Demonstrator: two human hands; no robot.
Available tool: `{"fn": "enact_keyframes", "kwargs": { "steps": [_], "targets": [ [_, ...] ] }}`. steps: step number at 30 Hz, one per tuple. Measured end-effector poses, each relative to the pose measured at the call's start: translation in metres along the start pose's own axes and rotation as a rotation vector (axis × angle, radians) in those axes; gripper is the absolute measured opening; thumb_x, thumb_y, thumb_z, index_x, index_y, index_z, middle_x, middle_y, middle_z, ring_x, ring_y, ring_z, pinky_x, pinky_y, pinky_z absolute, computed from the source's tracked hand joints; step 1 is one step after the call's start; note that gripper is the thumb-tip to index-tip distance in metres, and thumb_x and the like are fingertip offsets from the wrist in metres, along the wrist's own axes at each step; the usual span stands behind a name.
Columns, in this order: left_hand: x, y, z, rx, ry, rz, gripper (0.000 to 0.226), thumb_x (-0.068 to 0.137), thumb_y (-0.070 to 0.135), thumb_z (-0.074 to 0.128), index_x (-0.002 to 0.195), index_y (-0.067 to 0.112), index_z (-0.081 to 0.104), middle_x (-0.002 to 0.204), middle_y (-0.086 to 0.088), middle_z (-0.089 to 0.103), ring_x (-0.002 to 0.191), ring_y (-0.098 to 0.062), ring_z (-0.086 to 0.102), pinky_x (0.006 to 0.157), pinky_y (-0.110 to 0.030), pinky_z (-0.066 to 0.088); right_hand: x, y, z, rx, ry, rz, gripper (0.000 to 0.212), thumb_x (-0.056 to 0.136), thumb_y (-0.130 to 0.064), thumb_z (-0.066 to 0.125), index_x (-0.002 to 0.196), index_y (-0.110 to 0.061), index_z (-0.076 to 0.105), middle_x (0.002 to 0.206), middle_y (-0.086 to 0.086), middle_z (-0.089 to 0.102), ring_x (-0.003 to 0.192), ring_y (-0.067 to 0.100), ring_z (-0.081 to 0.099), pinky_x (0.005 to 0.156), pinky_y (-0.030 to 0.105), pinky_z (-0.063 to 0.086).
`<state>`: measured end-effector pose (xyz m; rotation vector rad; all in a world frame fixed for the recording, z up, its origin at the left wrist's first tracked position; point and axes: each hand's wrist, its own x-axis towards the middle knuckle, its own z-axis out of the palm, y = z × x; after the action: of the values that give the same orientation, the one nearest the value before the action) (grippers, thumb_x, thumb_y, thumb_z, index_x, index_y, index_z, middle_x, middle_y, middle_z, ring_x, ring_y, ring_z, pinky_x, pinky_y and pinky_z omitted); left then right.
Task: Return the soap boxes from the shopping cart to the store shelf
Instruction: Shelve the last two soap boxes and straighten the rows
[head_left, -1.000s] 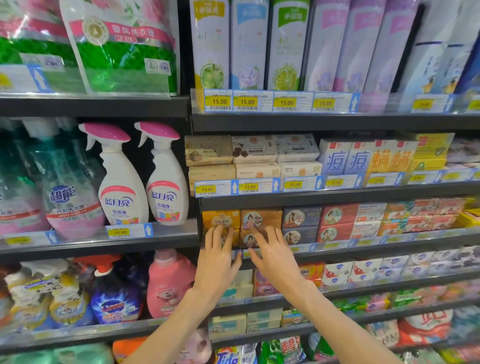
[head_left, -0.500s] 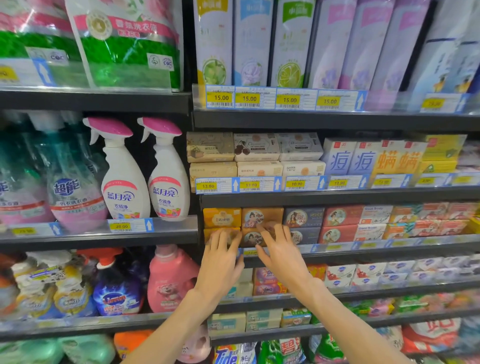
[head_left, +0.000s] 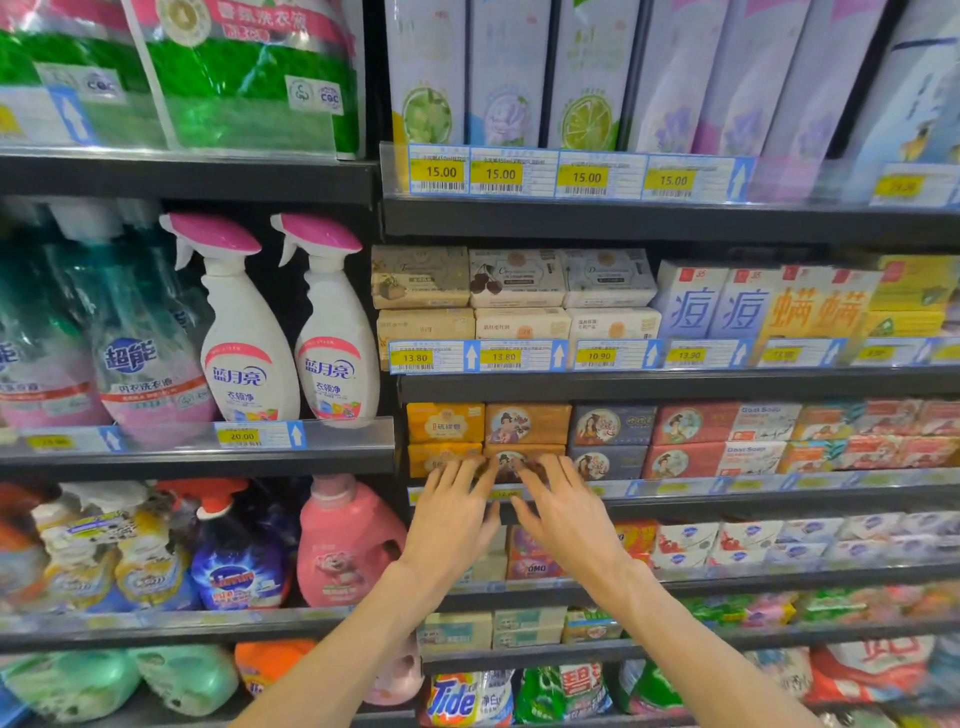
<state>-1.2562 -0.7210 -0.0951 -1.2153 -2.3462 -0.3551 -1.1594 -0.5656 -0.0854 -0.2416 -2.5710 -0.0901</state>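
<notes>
Both hands reach to the third shelf (head_left: 727, 501) from the top, fingers spread. My left hand (head_left: 452, 512) has its fingertips against the lower yellow soap box (head_left: 434, 457). My right hand (head_left: 563, 512) touches the lower orange-brown soap box (head_left: 511, 457) with a portrait on it. Neither hand grips a box. Matching yellow (head_left: 444, 422) and orange-brown boxes (head_left: 527, 422) lie stacked on top. Dark blue soap boxes (head_left: 613, 426) and red soap boxes (head_left: 691, 423) follow to the right. The shopping cart is out of view.
Above is a shelf of beige soap boxes (head_left: 514, 278) with price tags. To the left stand white spray bottles (head_left: 244, 358) and a pink detergent jug (head_left: 343, 545). More soap packs fill the lower shelves (head_left: 727, 577).
Both hands have slid slightly along the lower row of boxes and drawn closer together; the view has shifted a little. Nothing was picked up.
</notes>
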Motion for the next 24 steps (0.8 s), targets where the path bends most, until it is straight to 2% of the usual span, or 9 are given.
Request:
{"fn": "enact_keyframes", "kwargs": {
  "steps": [9, 18, 21, 24],
  "targets": [
    [0.003, 0.004, 0.004, 0.014, 0.017, -0.027, 0.054, 0.088, 0.034, 0.061, 0.138, 0.016, 0.056, 0.132, -0.002, 0.057, 0.121, -0.024, 0.052, 0.098, -0.041, 0.048, 0.003, 0.011, 0.003, -0.002, -0.021, -0.035, 0.045, 0.097, -0.045, 0.040, 0.133, -0.022, 0.055, 0.121, 0.000, 0.053, 0.112, 0.016, 0.051, 0.076, 0.027, 0.057],
    [-0.004, 0.005, -0.005, -0.012, -0.009, -0.027, 0.058, 0.090, 0.042, 0.056, 0.143, 0.018, 0.051, 0.136, -0.001, 0.055, 0.126, -0.022, 0.050, 0.104, -0.038, 0.045, 0.002, 0.006, -0.004, 0.031, -0.023, -0.022, 0.046, 0.095, -0.047, 0.044, 0.130, -0.020, 0.057, 0.120, 0.001, 0.055, 0.111, 0.017, 0.051, 0.079, 0.027, 0.056],
    [-0.005, 0.001, -0.012, -0.055, 0.019, -0.040, 0.052, 0.092, 0.040, 0.055, 0.138, 0.017, 0.055, 0.130, -0.001, 0.058, 0.121, -0.022, 0.052, 0.101, -0.036, 0.048, 0.003, 0.001, -0.004, 0.061, -0.006, 0.019, 0.043, 0.095, -0.045, 0.048, 0.129, -0.019, 0.058, 0.115, 0.001, 0.057, 0.108, 0.018, 0.054, 0.074, 0.028, 0.056],
    [-0.004, -0.008, -0.022, -0.073, 0.064, -0.058, 0.042, 0.094, 0.034, 0.055, 0.132, 0.015, 0.058, 0.123, -0.001, 0.059, 0.114, -0.022, 0.054, 0.096, -0.035, 0.050, 0.009, -0.006, -0.008, 0.088, 0.036, 0.028, 0.036, 0.095, -0.041, 0.052, 0.122, -0.020, 0.061, 0.110, 0.000, 0.060, 0.104, 0.018, 0.057, 0.076, 0.029, 0.055]
  ]
}}
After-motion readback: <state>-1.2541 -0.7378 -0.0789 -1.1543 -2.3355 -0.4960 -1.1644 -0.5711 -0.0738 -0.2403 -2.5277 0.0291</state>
